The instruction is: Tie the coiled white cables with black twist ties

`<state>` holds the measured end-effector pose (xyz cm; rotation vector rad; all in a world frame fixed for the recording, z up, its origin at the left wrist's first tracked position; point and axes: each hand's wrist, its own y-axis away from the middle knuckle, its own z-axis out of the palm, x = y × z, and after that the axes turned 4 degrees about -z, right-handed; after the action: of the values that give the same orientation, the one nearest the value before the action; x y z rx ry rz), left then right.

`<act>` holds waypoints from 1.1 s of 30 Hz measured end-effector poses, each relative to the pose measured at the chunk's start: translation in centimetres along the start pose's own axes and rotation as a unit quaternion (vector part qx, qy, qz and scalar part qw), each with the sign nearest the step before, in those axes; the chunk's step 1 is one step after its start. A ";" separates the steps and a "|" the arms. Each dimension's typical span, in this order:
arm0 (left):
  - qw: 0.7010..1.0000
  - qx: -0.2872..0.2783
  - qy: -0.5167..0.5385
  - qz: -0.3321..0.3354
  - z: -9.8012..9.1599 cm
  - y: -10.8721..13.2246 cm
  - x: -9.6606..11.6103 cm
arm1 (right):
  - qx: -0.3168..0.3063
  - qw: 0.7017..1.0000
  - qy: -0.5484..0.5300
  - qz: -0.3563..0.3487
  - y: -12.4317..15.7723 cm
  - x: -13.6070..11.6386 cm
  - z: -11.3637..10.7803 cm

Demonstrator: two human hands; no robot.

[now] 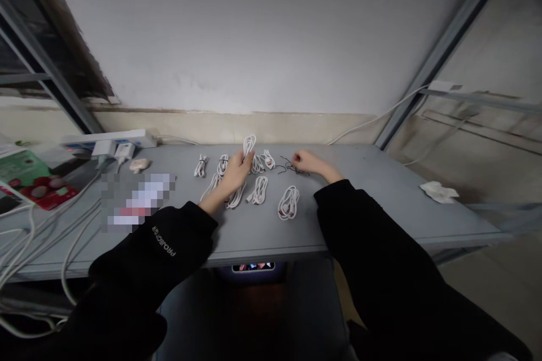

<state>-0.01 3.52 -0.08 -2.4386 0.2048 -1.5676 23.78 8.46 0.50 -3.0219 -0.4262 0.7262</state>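
My left hand (237, 172) is closed around a coiled white cable (249, 142), which sticks up above the fingers. Over a small heap of thin black twist ties (284, 167), my right hand (301, 161) has its fingers pinched together; whatever is between them is too small to make out. Several more coiled white cables lie around my left hand, among them a tied bundle (201, 166) on the left. Nearer to me are a loose coil (259, 190) and another coil (288, 203).
The grey table (364, 180) backs onto a wall. At left stand a white power strip (127, 138) with chargers, trailing cords and a green-and-red package (36, 177). A crumpled tissue (439, 192) lies at the right end. Metal posts rise on both sides.
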 end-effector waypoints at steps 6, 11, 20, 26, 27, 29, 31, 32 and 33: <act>1.000 -0.006 0.012 -0.006 0.1 -0.2 -0.2 | 0.054 0.991 -0.119 -0.031 0.6 -1.0 -1.2; 1.000 -0.011 0.000 0.002 -0.1 -0.2 -0.3 | 0.081 0.956 -0.278 -0.057 0.3 -1.1 -0.9; 0.997 -0.031 -0.050 0.041 0.0 0.6 0.6 | 0.109 0.861 -0.463 -0.178 0.7 -4.5 1.3; 0.992 -0.084 -0.077 0.054 0.3 1.0 0.9 | 0.039 0.869 -0.446 -0.210 1.4 -6.2 3.1; 0.992 -0.091 -0.074 0.048 0.3 1.0 1.0 | 0.039 0.871 -0.442 -0.209 1.5 -6.2 3.2; 0.992 -0.101 -0.056 0.045 0.2 1.2 1.0 | 0.046 0.873 -0.440 -0.204 1.5 -6.2 3.5; 0.992 -0.108 -0.033 0.056 0.2 1.3 1.1 | 0.047 0.872 -0.447 -0.194 1.5 -6.3 3.6; 0.992 -0.108 -0.028 0.061 0.2 1.3 1.0 | 0.045 0.872 -0.450 -0.189 1.5 -6.3 3.7; 0.992 -0.103 -0.024 0.063 0.2 1.4 1.0 | 0.041 0.872 -0.452 -0.185 1.6 -6.4 3.8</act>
<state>0.61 1.98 0.34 -2.5555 0.5252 -1.4971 17.01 5.03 -0.10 -2.1981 -0.8924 1.9891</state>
